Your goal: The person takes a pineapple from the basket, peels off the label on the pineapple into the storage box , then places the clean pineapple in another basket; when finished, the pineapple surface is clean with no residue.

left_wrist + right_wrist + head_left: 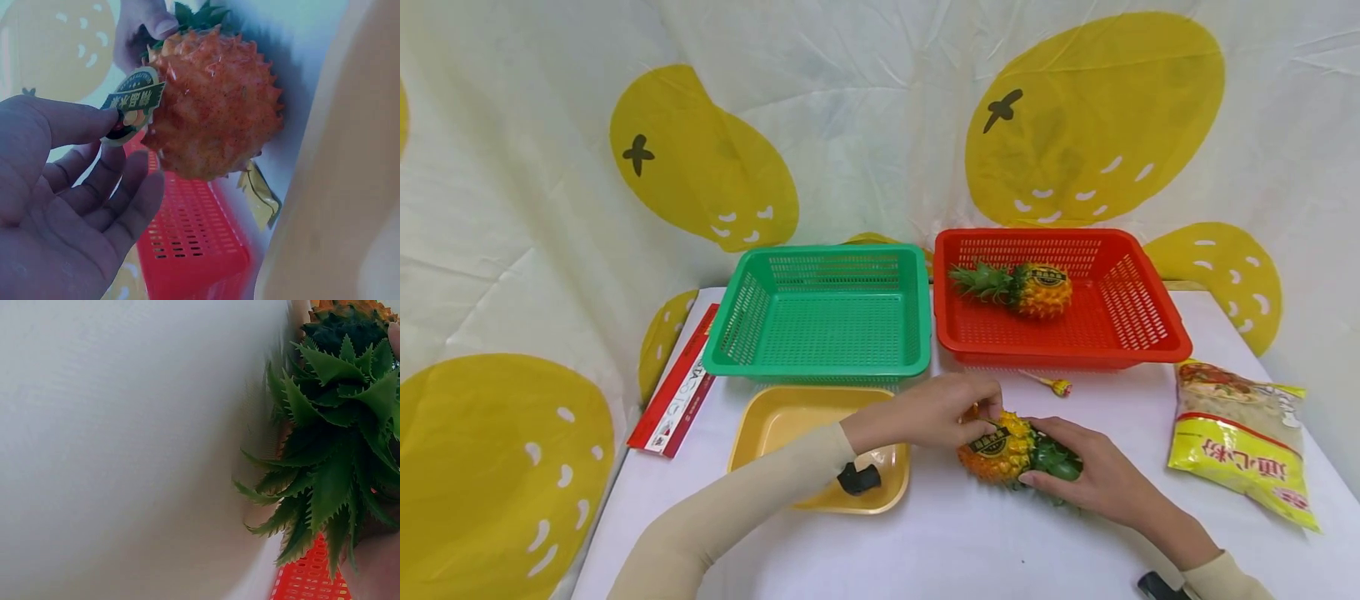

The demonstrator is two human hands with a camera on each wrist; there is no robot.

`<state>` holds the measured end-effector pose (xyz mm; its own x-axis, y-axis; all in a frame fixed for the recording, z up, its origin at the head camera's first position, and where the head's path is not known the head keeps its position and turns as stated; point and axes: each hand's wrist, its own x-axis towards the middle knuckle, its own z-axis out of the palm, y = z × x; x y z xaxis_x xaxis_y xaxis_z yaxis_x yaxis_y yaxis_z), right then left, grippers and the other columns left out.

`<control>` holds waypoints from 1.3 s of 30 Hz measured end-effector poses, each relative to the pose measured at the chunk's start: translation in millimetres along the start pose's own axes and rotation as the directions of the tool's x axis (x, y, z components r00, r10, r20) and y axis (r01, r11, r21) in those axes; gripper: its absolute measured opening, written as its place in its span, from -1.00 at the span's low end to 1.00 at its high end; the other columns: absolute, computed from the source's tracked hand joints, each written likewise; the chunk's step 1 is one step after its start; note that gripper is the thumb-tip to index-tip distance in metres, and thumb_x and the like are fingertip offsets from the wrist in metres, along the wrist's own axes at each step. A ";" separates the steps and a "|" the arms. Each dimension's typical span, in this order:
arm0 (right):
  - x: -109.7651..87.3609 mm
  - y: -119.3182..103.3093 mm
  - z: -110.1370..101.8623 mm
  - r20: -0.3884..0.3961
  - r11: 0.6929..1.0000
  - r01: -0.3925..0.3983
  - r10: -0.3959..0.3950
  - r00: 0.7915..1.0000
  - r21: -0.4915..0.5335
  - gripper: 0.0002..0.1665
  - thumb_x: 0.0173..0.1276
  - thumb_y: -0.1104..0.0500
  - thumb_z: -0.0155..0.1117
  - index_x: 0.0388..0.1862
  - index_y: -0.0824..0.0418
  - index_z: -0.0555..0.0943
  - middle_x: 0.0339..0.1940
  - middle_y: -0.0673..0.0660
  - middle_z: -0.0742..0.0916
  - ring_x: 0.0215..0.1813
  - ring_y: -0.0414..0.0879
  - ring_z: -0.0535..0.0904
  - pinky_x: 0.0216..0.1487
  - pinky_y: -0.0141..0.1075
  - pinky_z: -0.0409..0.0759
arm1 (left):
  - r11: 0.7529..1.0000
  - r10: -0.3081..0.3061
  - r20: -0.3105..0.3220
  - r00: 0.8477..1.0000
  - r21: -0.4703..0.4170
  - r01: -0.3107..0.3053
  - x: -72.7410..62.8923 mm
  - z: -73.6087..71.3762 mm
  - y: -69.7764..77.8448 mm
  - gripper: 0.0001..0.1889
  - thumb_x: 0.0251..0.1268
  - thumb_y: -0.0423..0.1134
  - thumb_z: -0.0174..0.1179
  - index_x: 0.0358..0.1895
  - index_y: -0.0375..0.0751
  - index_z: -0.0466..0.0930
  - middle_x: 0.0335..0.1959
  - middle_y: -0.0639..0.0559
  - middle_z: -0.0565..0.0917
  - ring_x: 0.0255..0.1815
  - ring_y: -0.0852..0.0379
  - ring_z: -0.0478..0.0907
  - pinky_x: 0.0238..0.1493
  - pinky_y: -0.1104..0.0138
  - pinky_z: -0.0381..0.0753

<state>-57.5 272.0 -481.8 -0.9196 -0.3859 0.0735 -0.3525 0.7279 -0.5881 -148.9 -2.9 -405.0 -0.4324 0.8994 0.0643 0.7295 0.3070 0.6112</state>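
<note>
A toy-like orange pineapple (1017, 437) with a green crown (331, 425) lies on its side on the white table, crown toward the right. My right hand (1097, 473) grips it around the base of the crown, thumb on the near side. At the fruit's left end, my left hand (946, 412) pinches the edge of a dark oval label (139, 94) between thumb and index finger. In the left wrist view the label's far edge lies against the spiky skin, while the other fingers (134, 175) are spread below. The right wrist view shows mostly leaves and little of the hand.
A red basket (1093, 325) holding another pineapple (1043, 290) stands behind the hands. Left of it are a green basket (831, 333) and a yellow tray (754, 429) under my left forearm. A lollipop (1060, 387), a macaroni bag (1240, 442) and a long red box (677, 383) lie around.
</note>
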 end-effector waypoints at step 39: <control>-2.3 -2.8 -2.2 0.026 1.000 -0.019 0.019 0.999 -0.007 -0.13 0.31 -0.28 0.55 0.39 0.25 0.61 0.25 0.18 0.72 0.24 0.20 0.64 0.18 0.27 0.58 | 0.973 -0.179 0.029 0.983 -0.141 0.181 -105.1 -45.0 -39.5 -0.93 0.49 -0.40 0.30 -0.20 -0.19 0.61 -0.29 0.16 0.63 -0.28 0.22 0.52 -0.18 0.34 0.58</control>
<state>-54.8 272.2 -478.6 -0.9212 -0.3868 0.0416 -0.3367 0.7391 -0.5834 -156.1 -123.5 -400.4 -0.5406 0.8384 -0.0690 0.5568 0.4181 0.7178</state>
